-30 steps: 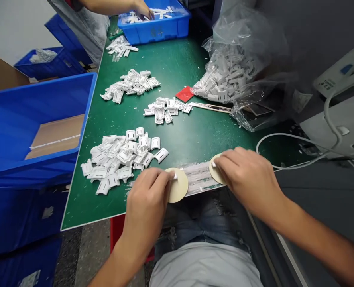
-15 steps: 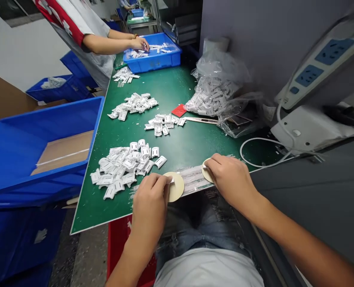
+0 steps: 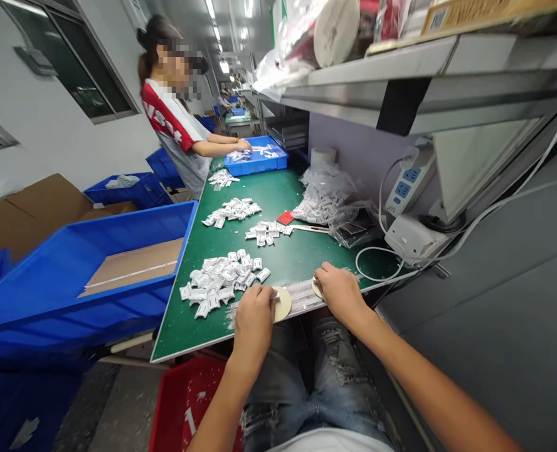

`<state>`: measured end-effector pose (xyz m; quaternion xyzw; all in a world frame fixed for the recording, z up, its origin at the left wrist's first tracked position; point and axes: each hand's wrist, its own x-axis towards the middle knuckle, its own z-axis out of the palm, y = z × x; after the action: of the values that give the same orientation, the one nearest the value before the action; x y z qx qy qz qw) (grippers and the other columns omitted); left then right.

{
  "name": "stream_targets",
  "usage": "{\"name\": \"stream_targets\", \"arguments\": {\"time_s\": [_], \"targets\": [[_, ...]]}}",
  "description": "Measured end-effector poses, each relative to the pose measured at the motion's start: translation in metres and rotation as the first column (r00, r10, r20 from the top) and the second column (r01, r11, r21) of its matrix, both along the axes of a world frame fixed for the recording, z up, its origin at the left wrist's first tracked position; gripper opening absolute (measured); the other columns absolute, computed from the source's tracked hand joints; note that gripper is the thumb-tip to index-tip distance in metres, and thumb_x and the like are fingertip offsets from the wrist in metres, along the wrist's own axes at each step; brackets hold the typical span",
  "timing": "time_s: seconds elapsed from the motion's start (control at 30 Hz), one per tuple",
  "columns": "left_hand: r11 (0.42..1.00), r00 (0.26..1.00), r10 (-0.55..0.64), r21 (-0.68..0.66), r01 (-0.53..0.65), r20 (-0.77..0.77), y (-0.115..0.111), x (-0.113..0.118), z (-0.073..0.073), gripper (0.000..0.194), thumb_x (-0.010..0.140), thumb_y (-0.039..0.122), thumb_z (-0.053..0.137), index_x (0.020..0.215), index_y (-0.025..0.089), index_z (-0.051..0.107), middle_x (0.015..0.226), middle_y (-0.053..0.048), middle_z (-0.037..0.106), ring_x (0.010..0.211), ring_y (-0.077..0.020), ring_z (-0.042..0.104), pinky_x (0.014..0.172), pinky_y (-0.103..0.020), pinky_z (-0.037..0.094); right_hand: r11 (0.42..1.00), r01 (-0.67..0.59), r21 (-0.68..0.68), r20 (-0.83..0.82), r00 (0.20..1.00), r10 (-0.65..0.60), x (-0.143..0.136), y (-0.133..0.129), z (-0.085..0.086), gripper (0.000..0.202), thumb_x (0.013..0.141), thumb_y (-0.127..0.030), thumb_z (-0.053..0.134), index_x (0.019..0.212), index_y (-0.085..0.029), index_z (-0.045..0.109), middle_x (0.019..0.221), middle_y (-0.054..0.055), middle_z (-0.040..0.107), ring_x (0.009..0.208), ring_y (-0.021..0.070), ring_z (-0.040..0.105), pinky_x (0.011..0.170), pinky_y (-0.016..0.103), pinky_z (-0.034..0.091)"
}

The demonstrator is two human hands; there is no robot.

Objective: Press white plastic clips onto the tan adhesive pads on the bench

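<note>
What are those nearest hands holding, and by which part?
The left hand holds one cream disc, the right hand a second disc, each seemingly pinched by a white tab; the grips are partly hidden.

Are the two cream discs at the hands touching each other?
Apart. The head view shows it plainly: a scuffed, whitish strip of tabletop lies between the left disc and the right disc.

Ceiling lights (image 3: 210, 9) glare; edges stretch; the far end seems slightly soft.
</note>
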<state>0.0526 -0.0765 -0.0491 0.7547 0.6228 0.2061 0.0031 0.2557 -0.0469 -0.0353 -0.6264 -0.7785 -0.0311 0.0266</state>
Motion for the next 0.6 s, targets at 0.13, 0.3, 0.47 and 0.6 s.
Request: {"name": "stream_targets", "arguments": {"time_s": [0.13,0.3,0.47,0.6], "targets": [[0.999,1.0,0.016,0.029,-0.017,0.015,0.002,0.0,-0.01,0.014,0.09,0.013,0.055,0.081,0.019,0.064,0.081,-0.003,0.06,0.081,-0.0199,0.059,0.072,-0.03,0.041,1.0,0.011,0.025,0.022,1.0,-0.011,0.0,0.001,-0.004,0.019,0.096,-0.033,0.06,0.101,-0.015,0.064,0.095,0.003,0.065,0.079,0.0144,0.063,0.072,0.032,0.055],[0.999,0.998,0.015,0.033,-0.017,0.053,0.001,-0.001,-0.023,0.012,0.089,0.011,0.055,0.083,0.02,0.062,0.084,-0.003,0.059,0.085,-0.021,0.058,0.073,-0.031,0.042,0.997,0.007,0.076,0.021,1.0,-0.008,0.003,-0.002,-0.01,0.016,0.097,-0.03,0.058,0.092,-0.017,0.064,0.089,0.001,0.064,0.07,0.0135,0.06,0.065,0.028,0.048],[0.999,0.996,-0.005,0.032,0.002,0.092,0.002,-0.003,-0.026,0.013,0.089,0.01,0.055,0.086,0.021,0.063,0.086,-0.003,0.06,0.083,-0.022,0.058,0.071,-0.032,0.041,0.99,-0.034,0.138,-0.006,0.999,0.036,0.003,-0.006,-0.003,0.014,0.095,-0.023,0.057,0.085,-0.02,0.066,0.085,0.003,0.063,0.068,0.0169,0.058,0.058,0.03,0.031],[0.999,0.993,-0.014,0.039,0.009,0.117,0.003,-0.004,-0.028,0.015,0.088,0.009,0.056,0.085,0.021,0.063,0.083,-0.002,0.06,0.077,-0.0209,0.058,0.066,-0.032,0.041,0.977,-0.106,0.185,-0.039,0.993,0.115,0.006,-0.004,-0.004,0.014,0.093,-0.016,0.057,0.083,-0.02,0.065,0.081,0.003,0.062,0.065,0.0175,0.055,0.059,0.03,0.028]]}}
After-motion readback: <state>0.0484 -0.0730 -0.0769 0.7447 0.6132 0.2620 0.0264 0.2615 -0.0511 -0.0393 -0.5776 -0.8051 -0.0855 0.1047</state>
